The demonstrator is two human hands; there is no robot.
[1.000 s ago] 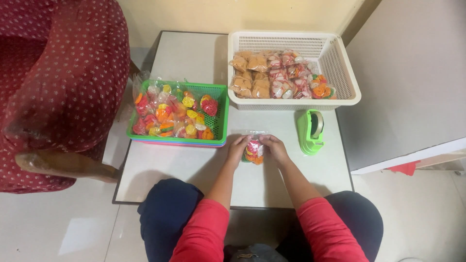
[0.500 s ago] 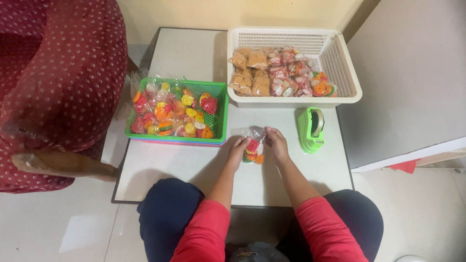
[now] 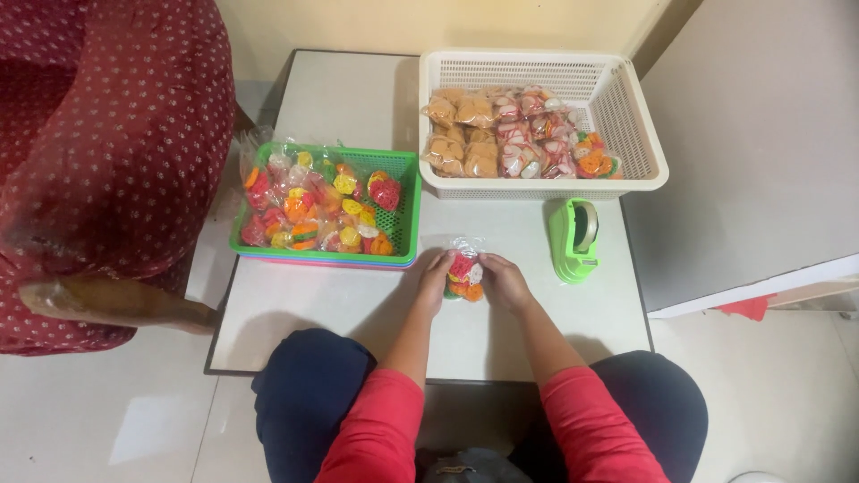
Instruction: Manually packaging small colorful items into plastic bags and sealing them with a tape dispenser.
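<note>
A small clear plastic bag of red, orange and yellow snacks sits on the white table just in front of me. My left hand grips its left side and my right hand grips its right side, fingers curled against the bag. The bag's open top points away from me.
A green tray heaped with colourful snack bags stands at the left. A white basket with brown and red-white packets stands at the back right. A green tape dispenser sits right of my hands. A maroon chair borders the table's left.
My right hand has dropped lower and closer onto the bag's right side; the bag has shifted slightly toward me. The left hand has barely moved.
</note>
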